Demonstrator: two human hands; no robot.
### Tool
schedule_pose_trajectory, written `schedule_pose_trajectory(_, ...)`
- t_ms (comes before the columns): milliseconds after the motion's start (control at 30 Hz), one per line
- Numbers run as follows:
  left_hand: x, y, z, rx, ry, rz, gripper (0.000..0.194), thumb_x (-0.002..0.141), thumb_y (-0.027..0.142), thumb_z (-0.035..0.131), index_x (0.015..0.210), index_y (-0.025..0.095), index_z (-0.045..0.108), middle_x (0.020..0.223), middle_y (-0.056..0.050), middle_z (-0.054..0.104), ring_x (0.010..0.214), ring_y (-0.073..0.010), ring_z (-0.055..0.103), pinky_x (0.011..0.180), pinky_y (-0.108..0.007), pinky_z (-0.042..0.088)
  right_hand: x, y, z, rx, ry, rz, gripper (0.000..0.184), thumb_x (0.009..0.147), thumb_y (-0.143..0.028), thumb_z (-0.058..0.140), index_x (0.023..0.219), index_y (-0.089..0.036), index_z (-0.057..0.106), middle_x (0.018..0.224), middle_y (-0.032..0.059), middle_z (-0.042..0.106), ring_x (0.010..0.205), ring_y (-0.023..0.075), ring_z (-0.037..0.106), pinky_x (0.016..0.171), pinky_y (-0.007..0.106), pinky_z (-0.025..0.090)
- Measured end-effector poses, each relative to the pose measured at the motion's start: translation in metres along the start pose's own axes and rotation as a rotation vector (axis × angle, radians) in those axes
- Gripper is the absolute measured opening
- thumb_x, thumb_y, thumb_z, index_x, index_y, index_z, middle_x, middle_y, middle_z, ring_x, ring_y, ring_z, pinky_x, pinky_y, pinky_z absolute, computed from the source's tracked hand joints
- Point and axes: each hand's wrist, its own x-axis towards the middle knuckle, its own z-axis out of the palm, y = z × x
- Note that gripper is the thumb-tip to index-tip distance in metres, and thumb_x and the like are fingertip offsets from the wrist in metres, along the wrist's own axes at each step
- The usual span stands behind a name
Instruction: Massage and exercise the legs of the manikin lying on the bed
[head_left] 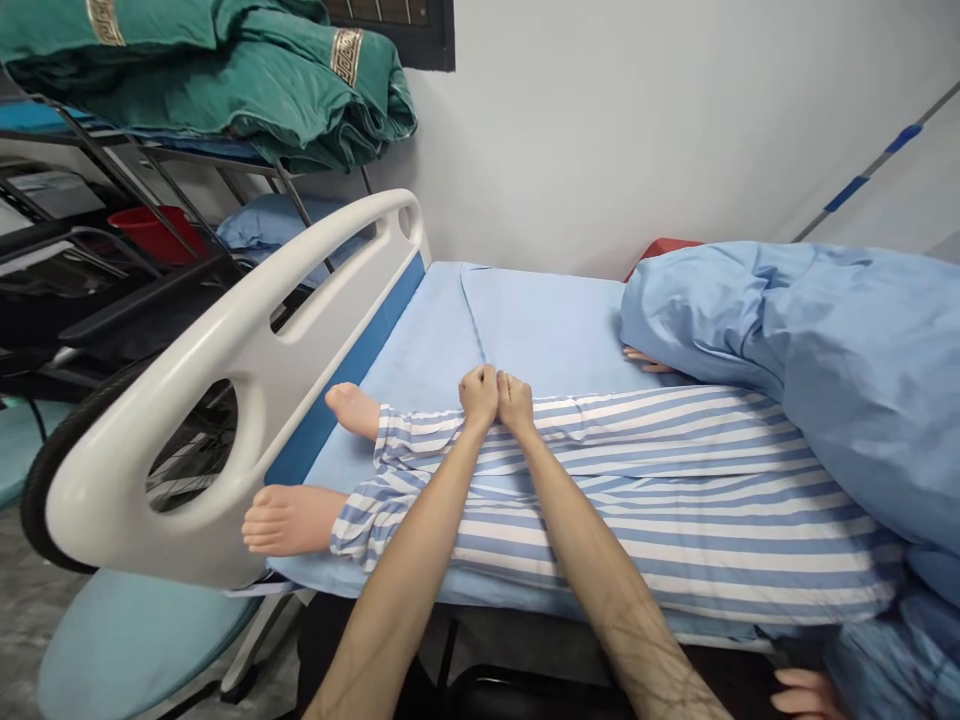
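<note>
My left hand (478, 396) and my right hand (514, 400) are both closed into fists, side by side and touching. They rest at the far edge of the farther leg of striped trousers (637, 500), around the shin. Whatever the fingers grip, if anything, is hidden under them. The trousers are on a mannequin-like figure lying on the bed, its bare far foot (354, 410) and near foot (294, 520) pointing left. A narrow crease in the light blue sheet (547, 310) runs from the far side down to my fists.
A white footboard (247, 370) closes off the bed's left end. Bunched blue bedding (720, 310) covers the figure's upper part. Green folded fabric (300, 90) lies on a rack at the far left, near a red bucket (157, 232). A teal stool seat (142, 640) stands below the footboard.
</note>
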Motion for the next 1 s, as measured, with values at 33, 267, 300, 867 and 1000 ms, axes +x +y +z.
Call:
schedule_pose_trajectory(33, -0.003, -0.002, 0.005, 0.035, -0.005, 0.005, 0.035, 0.085, 0.029, 0.037, 0.053, 0.019, 0.045, 0.054, 0.000, 0.049, 0.058, -0.0113, 0.041, 0.059, -0.024, 0.032, 0.001, 0.000, 0.000, 0.018, 0.007, 0.016, 0.045, 0.101, -0.031, 0.028, 0.066, -0.019, 0.054, 0.066, 0.0032, 0.060, 0.063, 0.0145, 0.050, 0.061, 0.025, 0.028)
schedule_pose_trajectory(267, -0.011, -0.011, 0.011, 0.189, -0.024, 0.026, 0.041, 0.089, 0.035, 0.035, 0.059, 0.018, 0.056, 0.063, -0.004, 0.060, 0.062, -0.0128, 0.047, 0.062, -0.026, 0.029, 0.016, -0.009, -0.025, -0.065, -0.185, -0.104, 0.043, 0.100, -0.032, 0.033, 0.068, -0.018, 0.056, 0.071, 0.0045, 0.063, 0.066, 0.0146, 0.053, 0.064, 0.024, 0.029)
schedule_pose_trajectory(300, -0.011, -0.011, 0.010, 0.195, -0.033, 0.032, 0.041, 0.090, 0.035, 0.034, 0.059, 0.018, 0.056, 0.063, -0.004, 0.061, 0.063, -0.0130, 0.048, 0.062, -0.026, 0.030, 0.016, -0.008, -0.030, -0.087, -0.205, -0.138, 0.042, 0.100, -0.034, 0.034, 0.067, -0.018, 0.055, 0.069, 0.0038, 0.061, 0.065, 0.0143, 0.051, 0.063, 0.024, 0.028)
schedule_pose_trajectory(867, -0.015, 0.029, 0.040, 0.015, -0.078, 0.046, 0.055, 0.095, 0.043, 0.024, 0.052, 0.019, 0.048, 0.052, -0.004, 0.054, 0.058, -0.0139, 0.050, 0.061, -0.026, 0.037, 0.008, 0.032, -0.030, 0.322, 0.092, 0.034, 0.045, 0.095, -0.045, 0.027, 0.057, -0.021, 0.033, 0.054, -0.0027, 0.039, 0.056, 0.0113, 0.038, 0.058, 0.024, 0.030)
schedule_pose_trajectory(1000, -0.025, 0.017, 0.048, 0.198, -0.094, -0.004, 0.061, 0.096, 0.045, 0.021, 0.062, 0.017, 0.063, 0.069, -0.012, 0.067, 0.073, -0.0197, 0.060, 0.070, -0.029, 0.038, 0.017, 0.026, -0.043, 0.178, -0.001, 0.054, 0.044, 0.095, -0.039, 0.029, 0.057, -0.020, 0.038, 0.055, -0.0004, 0.046, 0.057, 0.0126, 0.040, 0.058, 0.024, 0.028)
